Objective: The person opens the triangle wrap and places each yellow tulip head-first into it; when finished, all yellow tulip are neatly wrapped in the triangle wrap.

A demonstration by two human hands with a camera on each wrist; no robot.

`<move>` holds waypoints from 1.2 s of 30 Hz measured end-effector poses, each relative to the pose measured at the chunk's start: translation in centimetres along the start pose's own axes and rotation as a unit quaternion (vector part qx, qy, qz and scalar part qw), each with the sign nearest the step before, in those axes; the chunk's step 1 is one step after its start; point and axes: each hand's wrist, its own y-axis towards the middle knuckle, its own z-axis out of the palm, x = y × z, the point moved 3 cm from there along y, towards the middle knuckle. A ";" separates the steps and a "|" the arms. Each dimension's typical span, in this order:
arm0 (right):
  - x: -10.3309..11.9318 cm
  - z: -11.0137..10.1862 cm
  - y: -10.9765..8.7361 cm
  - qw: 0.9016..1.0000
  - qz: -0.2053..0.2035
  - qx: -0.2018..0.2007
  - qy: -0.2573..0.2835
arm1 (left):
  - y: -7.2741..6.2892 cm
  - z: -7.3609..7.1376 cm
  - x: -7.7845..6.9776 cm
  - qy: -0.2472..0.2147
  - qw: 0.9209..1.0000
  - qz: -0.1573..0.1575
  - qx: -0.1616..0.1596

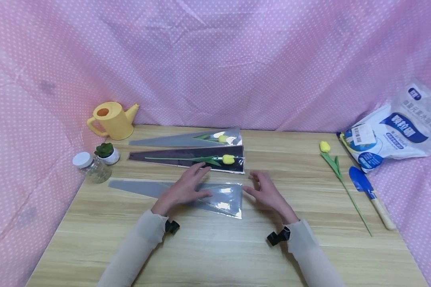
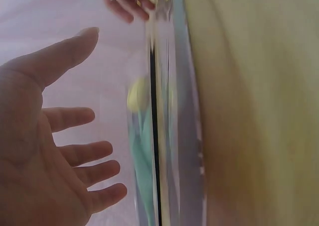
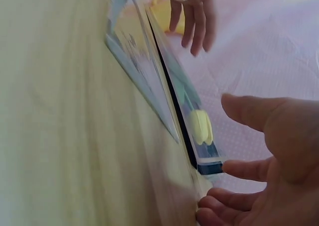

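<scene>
My left hand (image 1: 184, 187) hangs with spread fingers over the front clear wrapping sleeve (image 1: 224, 201), its fingertips near the lower edge of a dark wrapping sleeve (image 1: 176, 153). A yellow tulip (image 1: 228, 159) lies lengthwise at the dark sleeve; whether inside or on top I cannot tell. Just right of the sleeves' wide ends is my right hand (image 1: 267, 191), fingers loosely bent and holding nothing. Behind lies another clear sleeve (image 1: 165, 139) with a yellow tulip bloom (image 1: 222, 138) at its wide end. In the left wrist view, the left hand (image 2: 45, 131) grips nothing.
On the right lie a loose yellow tulip (image 1: 339, 173), a blue trowel (image 1: 362, 183) with a wooden handle and a white-and-blue bag (image 1: 391, 135). A yellow watering can (image 1: 113, 121), potted succulent (image 1: 107, 154) and white-lidded jar (image 1: 97, 171) stand at left. Pink dotted cloth surrounds the table.
</scene>
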 end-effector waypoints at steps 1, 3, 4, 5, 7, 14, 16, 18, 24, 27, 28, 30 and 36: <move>0.2 0.1 -0.3 1.000 -0.004 0.005 -0.004 | -0.1 0.3 -0.3 -0.002 1.000 0.002 0.007; 0.4 0.2 -1.0 1.000 -0.018 0.016 -0.015 | -0.2 0.7 -1.0 -0.002 1.000 0.008 0.019; 0.5 0.3 -1.3 0.999 -0.022 0.020 -0.021 | -0.3 1.0 -1.3 -0.001 1.000 0.008 0.025; 0.6 0.3 -1.6 0.999 -0.026 0.024 -0.029 | -0.4 1.2 -1.6 0.004 0.999 0.010 0.031; 0.6 0.5 -2.2 0.999 -0.022 0.033 -0.038 | -0.6 1.7 -2.1 0.007 0.999 0.019 0.040; 0.4 1.6 -3.5 0.994 -0.026 0.054 -0.088 | -1.0 3.3 -3.6 0.003 0.997 0.031 0.077; 0.5 1.8 -3.7 0.993 -0.036 0.053 -0.101 | -1.2 3.6 -4.1 0.004 0.995 0.032 0.090; 0.5 2.0 -3.8 0.991 -0.043 0.050 -0.114 | -1.3 3.8 -4.5 0.007 0.994 0.039 0.103; 0.6 2.5 -3.8 0.987 -0.047 0.042 -0.145 | -1.4 4.4 -4.7 0.023 0.989 0.041 0.140; 0.7 2.7 -3.7 0.988 -0.037 0.045 -0.146 | -1.4 4.6 -4.5 0.023 0.987 0.031 0.158; 0.7 2.7 -3.7 0.988 -0.033 0.046 -0.145 | -1.4 4.7 -4.5 0.024 0.986 0.027 0.163; 0.8 2.8 -3.7 0.988 -0.026 0.047 -0.147 | -1.4 4.8 -4.4 0.025 0.985 0.021 0.169; 1.2 3.0 -3.4 0.984 -0.011 0.038 -0.171 | -1.5 4.9 -4.5 0.037 0.983 0.015 0.177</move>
